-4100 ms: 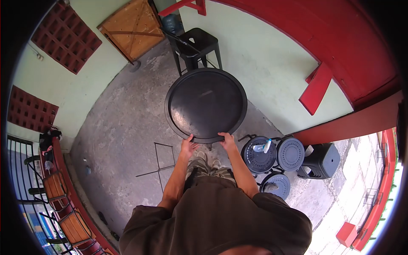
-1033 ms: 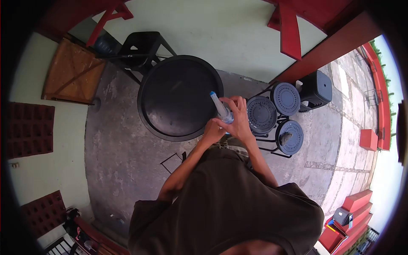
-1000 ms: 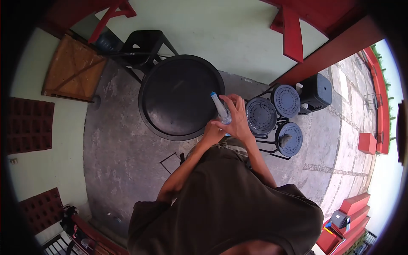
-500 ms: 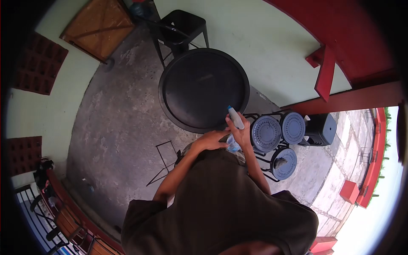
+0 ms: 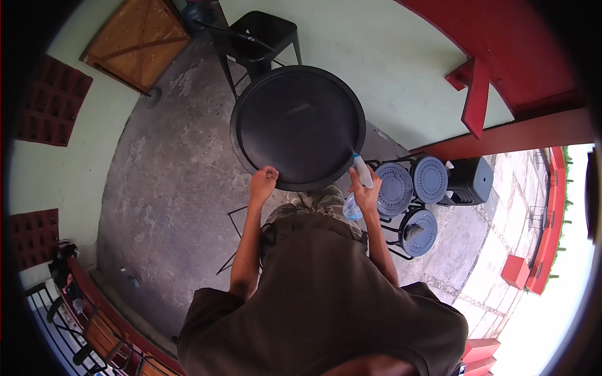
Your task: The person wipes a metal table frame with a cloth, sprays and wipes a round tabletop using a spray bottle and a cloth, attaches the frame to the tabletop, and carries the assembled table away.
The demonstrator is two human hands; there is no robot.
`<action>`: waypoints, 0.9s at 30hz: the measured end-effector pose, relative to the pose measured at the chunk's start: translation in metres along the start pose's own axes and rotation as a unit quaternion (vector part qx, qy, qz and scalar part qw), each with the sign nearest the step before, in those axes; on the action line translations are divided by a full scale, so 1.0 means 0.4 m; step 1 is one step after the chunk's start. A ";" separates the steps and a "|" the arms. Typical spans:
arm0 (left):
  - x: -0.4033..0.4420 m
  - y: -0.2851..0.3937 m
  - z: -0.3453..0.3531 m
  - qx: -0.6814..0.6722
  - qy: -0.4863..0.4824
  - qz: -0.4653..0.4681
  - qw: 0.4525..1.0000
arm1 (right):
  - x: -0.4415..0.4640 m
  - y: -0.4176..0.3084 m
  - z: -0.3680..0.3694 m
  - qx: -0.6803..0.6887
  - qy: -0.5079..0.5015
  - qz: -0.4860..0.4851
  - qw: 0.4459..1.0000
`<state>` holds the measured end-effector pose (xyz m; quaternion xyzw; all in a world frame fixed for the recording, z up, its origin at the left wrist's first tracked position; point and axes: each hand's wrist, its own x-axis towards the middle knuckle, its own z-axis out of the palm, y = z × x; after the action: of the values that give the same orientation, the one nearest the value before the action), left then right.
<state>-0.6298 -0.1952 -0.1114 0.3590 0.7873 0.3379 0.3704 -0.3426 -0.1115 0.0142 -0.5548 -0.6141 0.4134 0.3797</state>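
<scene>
My right hand (image 5: 366,192) is wrapped round the neck of a spray bottle (image 5: 362,170) with a white head, a blue nozzle and a clear body. Its nozzle points over the near right rim of a round black table (image 5: 295,135), and a faint mist shows in front of it. At the table's near left rim is my left hand (image 5: 263,183), closed with the fingers curled in; what it holds, if anything, is hidden. A faint smudge or mark shows on the dark tabletop.
Several grey round-seated stools (image 5: 431,180) stand to the right, one with a small dark object (image 5: 413,232) on its seat. A black metal stool (image 5: 263,31) is behind the table by the wall. A thin metal frame (image 5: 233,241) is on the floor at left.
My left hand has moved away from the bottle, leftward to the table rim, and its fingers have curled. My right hand has shifted slightly right with the spray bottle; mist now shows at the nozzle.
</scene>
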 end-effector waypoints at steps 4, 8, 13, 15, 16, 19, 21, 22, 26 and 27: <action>0.000 -0.052 0.018 -0.112 0.108 -0.022 0.988 | -0.002 -0.048 0.016 -0.009 -0.088 -0.015 0.996; -0.037 -0.044 0.047 -0.021 0.240 0.038 0.970 | -0.007 -0.033 0.065 0.041 -0.123 -0.050 0.990; -0.061 -0.054 0.063 -0.081 0.244 -0.021 0.966 | -0.012 -0.043 0.098 -0.029 -0.190 -0.140 0.971; -0.035 -0.119 0.083 -0.097 0.242 -0.025 0.965 | -0.021 -0.039 0.105 -0.052 -0.222 -0.132 0.965; -0.029 -0.134 0.086 -0.105 0.239 -0.027 0.965 | -0.026 -0.041 0.108 -0.063 -0.237 -0.128 0.961; -0.031 -0.131 0.077 -0.228 0.203 -0.095 0.947 | -0.035 -0.050 0.112 -0.084 -0.256 -0.160 0.950; -0.060 -0.079 0.048 -0.296 0.168 -0.144 0.929 | -0.040 -0.050 0.111 -0.034 -0.246 -0.175 0.953; -0.070 -0.056 0.036 -0.329 0.149 -0.166 0.917 | -0.041 -0.049 0.111 -0.009 -0.239 -0.183 0.954; -0.079 -0.028 0.026 -0.341 0.125 -0.191 0.912 | -0.053 -0.019 0.074 -0.024 -0.177 -0.111 0.978; -0.080 -0.027 0.026 -0.343 0.120 -0.194 0.911 | -0.052 -0.006 0.059 -0.045 -0.155 -0.095 0.982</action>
<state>-0.6097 -0.2241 -0.1140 0.0069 0.7155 0.5491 0.4318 -0.3634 -0.1345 0.0076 -0.4394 -0.7337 0.4283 0.2918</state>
